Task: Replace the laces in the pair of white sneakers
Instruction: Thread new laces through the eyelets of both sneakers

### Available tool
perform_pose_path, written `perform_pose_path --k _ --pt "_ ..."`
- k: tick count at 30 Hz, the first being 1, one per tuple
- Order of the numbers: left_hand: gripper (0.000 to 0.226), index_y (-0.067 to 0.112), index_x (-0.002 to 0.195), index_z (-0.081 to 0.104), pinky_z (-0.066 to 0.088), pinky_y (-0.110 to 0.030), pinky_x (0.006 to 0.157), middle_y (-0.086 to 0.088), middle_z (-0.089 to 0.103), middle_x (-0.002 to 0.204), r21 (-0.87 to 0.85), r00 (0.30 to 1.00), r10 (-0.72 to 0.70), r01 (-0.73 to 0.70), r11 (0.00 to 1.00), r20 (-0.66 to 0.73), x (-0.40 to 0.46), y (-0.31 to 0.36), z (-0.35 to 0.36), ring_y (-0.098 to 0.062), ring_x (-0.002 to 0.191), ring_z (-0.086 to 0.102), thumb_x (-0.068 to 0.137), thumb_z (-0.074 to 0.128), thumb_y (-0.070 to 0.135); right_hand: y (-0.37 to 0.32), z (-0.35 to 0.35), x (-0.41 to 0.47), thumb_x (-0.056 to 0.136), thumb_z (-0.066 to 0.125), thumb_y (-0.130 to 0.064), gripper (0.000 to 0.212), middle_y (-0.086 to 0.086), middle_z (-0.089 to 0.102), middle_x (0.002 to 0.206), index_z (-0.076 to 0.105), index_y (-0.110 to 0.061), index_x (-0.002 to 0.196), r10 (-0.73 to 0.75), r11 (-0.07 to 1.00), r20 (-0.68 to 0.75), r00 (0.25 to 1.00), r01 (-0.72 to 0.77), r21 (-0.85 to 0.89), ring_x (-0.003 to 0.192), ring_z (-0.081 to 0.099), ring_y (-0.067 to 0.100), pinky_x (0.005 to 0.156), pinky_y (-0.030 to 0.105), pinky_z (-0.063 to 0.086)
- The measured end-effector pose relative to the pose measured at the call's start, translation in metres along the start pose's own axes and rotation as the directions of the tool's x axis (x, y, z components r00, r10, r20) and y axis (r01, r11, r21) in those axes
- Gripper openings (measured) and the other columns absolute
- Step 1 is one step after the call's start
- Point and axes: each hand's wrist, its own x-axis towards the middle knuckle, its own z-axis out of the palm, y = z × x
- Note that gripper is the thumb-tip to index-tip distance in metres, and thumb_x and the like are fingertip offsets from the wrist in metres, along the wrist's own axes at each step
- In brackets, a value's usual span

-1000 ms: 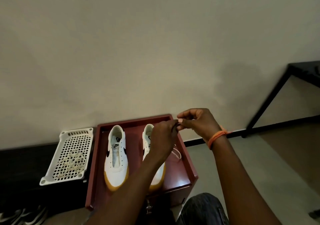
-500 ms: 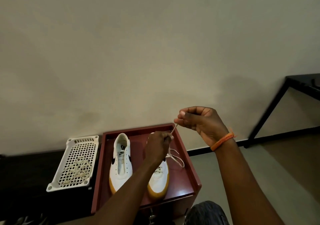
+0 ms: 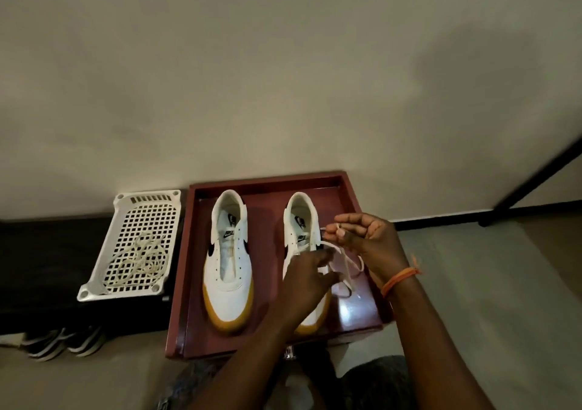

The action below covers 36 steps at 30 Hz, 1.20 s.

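The right hand (image 3: 368, 239) is pinching a white lace (image 3: 348, 268) between thumb and fingertips, its other fingers curling loosely, just to the 3 o'clock side of the right-hand sneaker (image 3: 302, 236). The left hand (image 3: 307, 275) is hovering over that sneaker's middle with fingers curling down toward the lace loops; whether it is actually gripping the lace is not clear, since motion blur is hiding the fingertips. An orange band (image 3: 400, 279) is circling the right wrist. Two white sneakers with gum-coloured soles are sitting side by side, toes pointing toward 6 o'clock, on a dark red tray-topped stand (image 3: 346, 186); the left-hand sneaker (image 3: 228, 258) is lying unlaced. At 9 o'clock of the stand, one white perforated basket (image 3: 126, 290) is holding a tangle of cream laces (image 3: 138, 261) and resting on a black surface (image 3: 41, 268). Two dark shoes (image 3: 59, 342) are sitting on the floor at 7 o'clock. A plain beige wall (image 3: 283, 78) is filling the background, and a black table leg (image 3: 535, 170) is slanting at 3 o'clock.
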Motion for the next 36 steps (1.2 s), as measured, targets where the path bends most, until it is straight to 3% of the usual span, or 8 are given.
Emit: perform_pose_path --k 7,15,20,24,26,29,33,36 --pt "0.017 0.021 0.105 0.074 0.050 -0.008 0.075 0.016 0.072 0.096 -0.184 0.860 -0.237 0.170 0.968 -0.453 0.022 -0.050 -0.040 0.008 0.089 0.065 0.092 0.065 0.014 0.078 0.017 0.043 0.088 0.062 0.010 0.020 0.008 0.075 0.092 0.067 -0.002 0.103 -0.023 0.926 0.101 0.995 0.059 -0.373 0.090 0.073 0.014 0.079 0.022 0.056" --pt "0.017 0.022 0.104 0.075 0.055 -0.018 0.075 0.016 0.072 0.093 -0.200 0.872 -0.234 0.161 0.967 -0.429 0.044 -0.075 -0.038 0.003 0.085 0.067 0.092 0.066 0.015 0.093 0.025 0.070 0.077 0.078 -0.001 0.035 -0.006 0.050 0.123 0.072 -0.013 0.109 -0.317 0.636 0.072 0.946 0.269 -0.724 0.073 0.064 -0.004 0.070 0.007 0.049" --pt "0.013 0.022 0.100 0.075 0.059 -0.028 0.065 0.010 0.073 0.085 -0.205 0.917 -0.226 0.164 0.965 -0.328 0.062 -0.080 -0.047 -0.006 0.075 0.070 0.089 0.069 0.016 0.098 0.023 0.075 0.079 0.077 -0.005 0.004 0.004 0.051 0.116 0.074 -0.006 0.076 -0.448 0.465 0.134 0.884 0.359 -0.810 0.096 0.047 -0.027 0.076 -0.001 0.041" --pt "0.012 0.020 0.093 0.074 0.052 -0.018 0.054 0.007 0.072 0.078 -0.191 0.945 -0.219 0.175 0.966 -0.241 0.058 -0.078 -0.051 -0.011 0.064 0.069 0.089 0.069 0.010 0.103 0.038 0.073 0.089 0.064 -0.002 0.006 -0.012 0.058 0.100 0.065 -0.008 0.087 -0.478 0.418 0.153 0.865 0.377 -0.827 0.082 0.059 0.002 0.072 0.035 0.050" --pt "0.011 0.019 0.092 0.074 0.052 -0.018 0.051 0.006 0.072 0.074 -0.183 0.952 -0.227 0.190 0.965 -0.205 0.058 -0.079 -0.052 -0.013 0.060 0.069 0.089 0.070 0.009 0.106 0.041 0.068 0.091 0.063 -0.009 0.007 -0.004 0.065 0.088 0.064 -0.015 0.088 -0.537 0.257 0.210 0.817 0.396 -0.882 0.075 0.059 0.020 0.073 0.035 0.040" --pt "0.009 0.018 0.090 0.073 0.055 -0.025 0.051 0.003 0.072 0.074 -0.202 0.948 -0.254 0.215 0.955 -0.190 0.060 -0.082 -0.052 -0.017 0.058 0.071 0.087 0.073 0.010 0.105 0.037 0.069 0.088 0.066 -0.011 0.008 -0.002 0.067 0.084 0.065 -0.018 0.084 -0.527 0.203 0.192 0.828 0.341 -0.918 0.078 0.058 0.026 0.073 0.032 0.029" --pt "0.006 0.015 0.087 0.073 0.053 -0.022 0.047 -0.001 0.072 0.071 -0.215 0.951 -0.276 0.243 0.946 -0.142 0.059 -0.083 -0.053 -0.018 0.056 0.071 0.085 0.074 0.010 0.113 0.033 0.074 0.080 0.070 -0.001 0.006 0.016 0.061 0.113 0.068 -0.006 0.080 -0.467 0.090 0.220 0.856 0.293 -0.952 0.105 0.059 0.041 0.085 0.049 0.048" --pt "0.006 0.017 0.086 0.074 0.055 -0.028 0.047 0.001 0.072 0.069 -0.190 0.958 -0.268 0.247 0.950 -0.099 0.058 -0.084 -0.057 -0.015 0.055 0.070 0.084 0.076 0.012 0.112 0.037 0.069 0.081 0.062 -0.010 0.011 0.022 0.052 0.134 0.066 -0.005 0.073 -0.404 -0.010 0.248 0.880 0.266 -0.964 0.141 0.031 0.046 0.113 0.060 0.028"
